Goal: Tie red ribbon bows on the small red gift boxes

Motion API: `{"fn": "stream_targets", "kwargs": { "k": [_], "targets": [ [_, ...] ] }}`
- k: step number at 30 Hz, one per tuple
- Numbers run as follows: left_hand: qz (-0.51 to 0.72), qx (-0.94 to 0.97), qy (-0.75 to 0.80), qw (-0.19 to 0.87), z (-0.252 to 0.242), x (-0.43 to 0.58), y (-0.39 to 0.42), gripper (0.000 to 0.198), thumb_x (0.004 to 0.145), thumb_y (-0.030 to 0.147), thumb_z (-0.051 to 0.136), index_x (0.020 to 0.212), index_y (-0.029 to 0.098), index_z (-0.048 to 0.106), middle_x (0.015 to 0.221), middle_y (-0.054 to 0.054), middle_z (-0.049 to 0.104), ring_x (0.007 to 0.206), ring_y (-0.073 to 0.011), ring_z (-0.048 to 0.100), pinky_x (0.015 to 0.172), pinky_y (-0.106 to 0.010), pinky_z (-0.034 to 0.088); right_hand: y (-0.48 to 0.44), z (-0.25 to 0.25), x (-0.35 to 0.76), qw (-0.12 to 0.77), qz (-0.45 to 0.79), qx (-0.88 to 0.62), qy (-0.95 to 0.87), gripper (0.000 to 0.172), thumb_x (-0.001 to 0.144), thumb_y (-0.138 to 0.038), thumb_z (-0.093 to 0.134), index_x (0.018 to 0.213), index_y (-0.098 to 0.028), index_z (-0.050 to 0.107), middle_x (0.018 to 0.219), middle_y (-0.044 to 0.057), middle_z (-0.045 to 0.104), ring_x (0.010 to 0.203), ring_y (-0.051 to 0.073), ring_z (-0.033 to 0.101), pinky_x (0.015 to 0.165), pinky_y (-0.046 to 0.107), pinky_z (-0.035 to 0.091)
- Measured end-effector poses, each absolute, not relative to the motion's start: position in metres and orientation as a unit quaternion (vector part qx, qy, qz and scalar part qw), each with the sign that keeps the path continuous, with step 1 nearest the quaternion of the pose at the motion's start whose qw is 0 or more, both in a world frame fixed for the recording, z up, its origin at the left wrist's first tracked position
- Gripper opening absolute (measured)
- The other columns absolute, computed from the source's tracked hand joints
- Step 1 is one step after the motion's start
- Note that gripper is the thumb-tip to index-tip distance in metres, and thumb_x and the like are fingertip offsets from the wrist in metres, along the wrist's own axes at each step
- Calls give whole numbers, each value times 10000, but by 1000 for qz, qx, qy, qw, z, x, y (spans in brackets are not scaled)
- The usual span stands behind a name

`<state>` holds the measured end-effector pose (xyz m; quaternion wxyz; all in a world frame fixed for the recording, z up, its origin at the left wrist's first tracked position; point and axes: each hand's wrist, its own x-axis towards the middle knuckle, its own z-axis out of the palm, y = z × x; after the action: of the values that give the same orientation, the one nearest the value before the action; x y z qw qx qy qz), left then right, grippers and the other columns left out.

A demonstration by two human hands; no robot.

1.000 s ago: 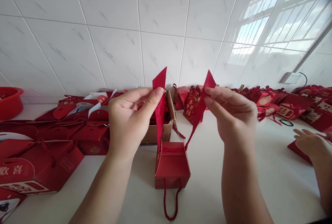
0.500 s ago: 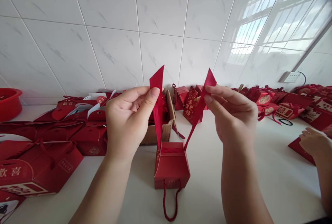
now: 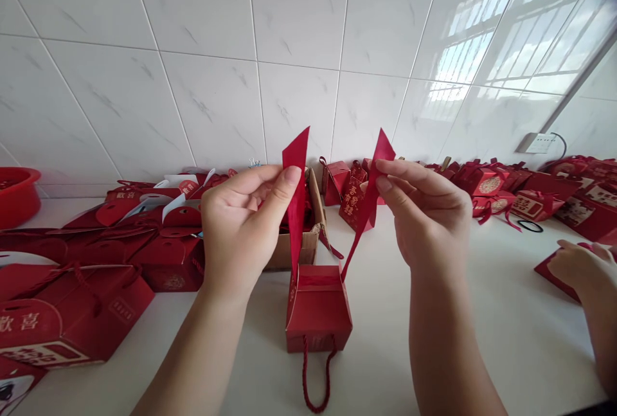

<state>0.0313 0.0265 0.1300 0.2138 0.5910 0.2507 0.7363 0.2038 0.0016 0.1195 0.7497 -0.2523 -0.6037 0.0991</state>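
A small red gift box (image 3: 319,313) stands on the white table in front of me, its dark red rope handle (image 3: 317,407) hanging loose at the near side. Red ribbon (image 3: 297,210) rises from the far top of the box as two ends. My left hand (image 3: 245,223) pinches the left end between thumb and fingers. Between the thumb and fingers of my right hand (image 3: 429,217) is the right end of the ribbon (image 3: 370,200). Both slanted ribbon tips stick up above my fingers, and the two lengths spread apart in a V.
Behind the left hand stands a cardboard box (image 3: 308,245) with red contents. Many red gift boxes (image 3: 173,265) crowd the left side; more (image 3: 535,204) line the back right. A red basin (image 3: 19,197) sits far left. At right, another person's hand (image 3: 576,268) touches a red box.
Both hands have moved slightly toward each other, bringing the ribbon tips a little closer together. The other person's hand at the right has shifted slightly left.
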Motion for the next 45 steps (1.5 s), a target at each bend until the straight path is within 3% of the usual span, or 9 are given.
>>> {"fn": "stream_targets", "kwargs": {
  "k": [8, 15, 21, 28, 32, 36, 40, 45],
  "targets": [
    [659, 638, 227, 327, 130, 36, 19, 156, 676, 280, 780, 761, 225, 661, 700, 18, 663, 663, -119, 635, 610, -212, 525, -3, 122, 199, 732, 141, -268, -610, 332, 805, -140, 640, 1107, -276, 614, 867, 7, 683, 774, 151, 670, 669, 286, 587],
    [579, 706, 245, 327, 130, 36, 18, 154, 672, 250, 778, 682, 199, 633, 678, 3, 653, 639, -127, 620, 569, -220, 508, -6, 121, 190, 653, 257, -247, -669, 171, 817, -126, 616, 937, -207, 707, 846, 28, 692, 792, 157, 661, 710, 288, 574],
    [564, 691, 267, 366, 130, 33, 21, 233, 645, 244, 794, 783, 205, 611, 769, -19, 689, 654, -150, 646, 503, -216, 505, -6, 121, 191, 624, 300, -235, -682, 187, 855, -153, 569, 937, -211, 727, 765, 14, 669, 689, 130, 618, 634, 264, 541],
    [573, 689, 265, 356, 131, 34, 19, 184, 673, 271, 774, 704, 189, 613, 692, 3, 658, 629, -134, 633, 526, -217, 511, -6, 122, 189, 606, 361, -227, -672, 140, 861, -252, 604, 906, -196, 724, 677, 16, 626, 645, 138, 592, 624, 297, 523],
    [572, 688, 285, 344, 131, 34, 20, 198, 644, 210, 790, 659, 188, 594, 659, 38, 623, 595, -101, 598, 517, -192, 481, -5, 121, 188, 608, 376, -249, -653, 159, 860, -280, 612, 925, -191, 726, 744, 36, 651, 681, 145, 605, 641, 297, 516],
    [571, 691, 290, 335, 132, 34, 21, 218, 640, 186, 788, 622, 183, 570, 638, 54, 582, 582, -79, 562, 534, -188, 466, -4, 120, 191, 571, 429, -266, -648, 202, 876, -349, 585, 912, -191, 704, 650, 22, 632, 624, 139, 595, 571, 273, 498],
    [561, 696, 286, 345, 133, 34, 19, 241, 660, 208, 776, 614, 180, 542, 609, 49, 572, 571, -95, 569, 507, -205, 457, -3, 122, 196, 527, 483, -253, -651, 241, 904, -356, 542, 804, -175, 666, 625, 3, 614, 513, 95, 568, 514, 232, 467],
    [548, 702, 291, 349, 133, 32, 20, 288, 675, 281, 770, 612, 173, 511, 602, 32, 563, 580, -128, 600, 542, -249, 492, 0, 122, 197, 529, 505, -217, -646, 210, 916, -304, 533, 849, -165, 675, 682, 1, 625, 493, 66, 560, 493, 200, 457]
  ]
}}
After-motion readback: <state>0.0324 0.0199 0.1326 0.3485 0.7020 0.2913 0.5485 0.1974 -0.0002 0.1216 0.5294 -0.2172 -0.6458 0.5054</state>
